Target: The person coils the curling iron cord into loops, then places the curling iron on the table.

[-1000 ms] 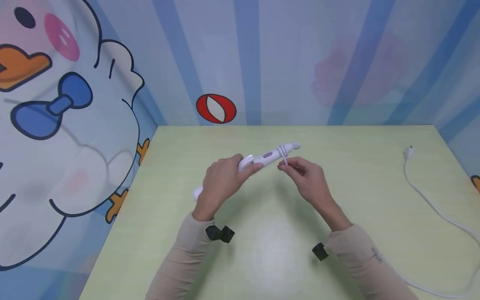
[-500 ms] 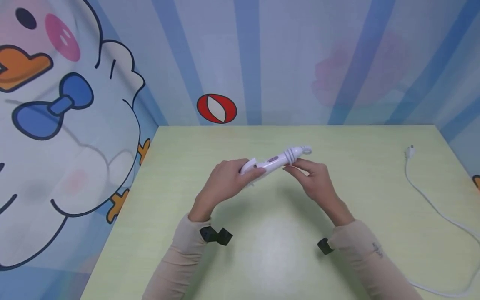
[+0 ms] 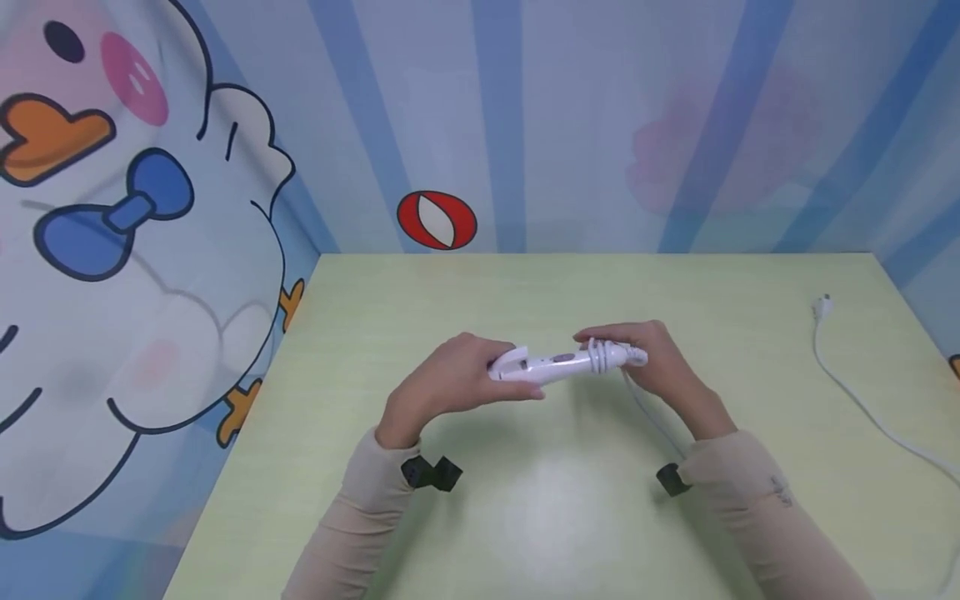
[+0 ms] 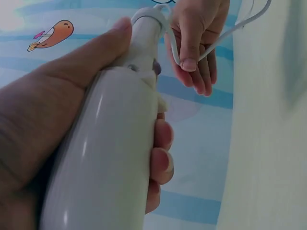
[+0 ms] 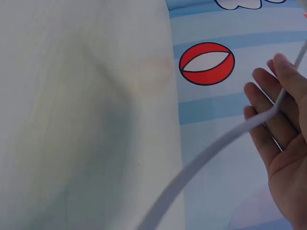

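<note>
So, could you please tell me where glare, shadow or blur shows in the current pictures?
Head view: a bright glare patch on the table, with soft shadows beyond it; left wrist view: shiny streaks along the white device, and a washed-out upper left corner; right wrist view: a broad, soft-edged shadow across the table, and the near stretch of cord slightly soft.

A glossy white wand-like appliance (image 3: 545, 371) lies crosswise in the left hand (image 3: 456, 382), white cord (image 3: 597, 356) looped around one end.
</note>
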`<state>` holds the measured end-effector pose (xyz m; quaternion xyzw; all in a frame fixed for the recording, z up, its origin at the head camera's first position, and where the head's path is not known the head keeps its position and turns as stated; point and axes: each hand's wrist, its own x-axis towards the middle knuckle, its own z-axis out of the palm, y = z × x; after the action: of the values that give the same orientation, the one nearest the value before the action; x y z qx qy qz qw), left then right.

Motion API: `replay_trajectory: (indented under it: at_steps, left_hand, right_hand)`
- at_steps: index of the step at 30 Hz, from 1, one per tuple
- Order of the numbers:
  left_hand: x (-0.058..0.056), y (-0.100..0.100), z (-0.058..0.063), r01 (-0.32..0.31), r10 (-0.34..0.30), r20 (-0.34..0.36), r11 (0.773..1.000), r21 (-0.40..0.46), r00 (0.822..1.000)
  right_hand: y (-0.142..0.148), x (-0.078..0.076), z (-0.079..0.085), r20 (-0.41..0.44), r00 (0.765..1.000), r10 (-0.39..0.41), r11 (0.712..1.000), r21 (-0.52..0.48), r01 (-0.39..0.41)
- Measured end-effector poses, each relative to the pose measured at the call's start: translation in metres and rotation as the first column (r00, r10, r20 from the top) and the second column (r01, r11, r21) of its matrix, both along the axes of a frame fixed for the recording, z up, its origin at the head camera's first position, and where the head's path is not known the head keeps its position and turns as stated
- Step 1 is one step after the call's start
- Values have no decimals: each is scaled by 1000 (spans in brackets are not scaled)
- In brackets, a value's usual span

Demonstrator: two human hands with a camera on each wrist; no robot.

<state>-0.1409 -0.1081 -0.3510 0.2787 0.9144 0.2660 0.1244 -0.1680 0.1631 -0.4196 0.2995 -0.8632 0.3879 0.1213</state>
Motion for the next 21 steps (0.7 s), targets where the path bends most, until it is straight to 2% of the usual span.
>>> replay_trajectory:
  at_steps: [1, 3, 5, 8, 11, 17, 21]
  left_hand:
    - [1, 0, 0, 8, -8, 10, 1000, -9, 1000]
    - [2, 0, 0, 26, -25, 19, 999, -36, 1000]
    - [3, 1, -1, 46, -45, 18, 997, -67, 999]
    - [4, 1, -2, 63, -60, 29, 993, -103, 998]
    - [5, 0, -1, 60, -55, 44, 990, -125, 998]
    - [5, 4, -3, 19, -9, 56, 981, -193, 998]
    - [3, 11, -10, -13, 23, 37, 967, -255, 999]
  right_hand:
    - [1, -1, 1, 18, 1000, 19, 1000, 12, -19]
    - [3, -3, 5, 107, 993, 43, 999, 26, -46]
    - [3, -4, 11, 206, 977, 49, 996, 66, -64]
    - [4, -7, 21, 296, 954, 45, 983, 160, -95]
    - [2, -10, 31, 298, 953, 51, 963, 237, -125]
    - [-7, -10, 45, 372, 928, 5, 960, 259, -108]
    - [-16, -7, 51, 301, 953, -38, 929, 362, -78]
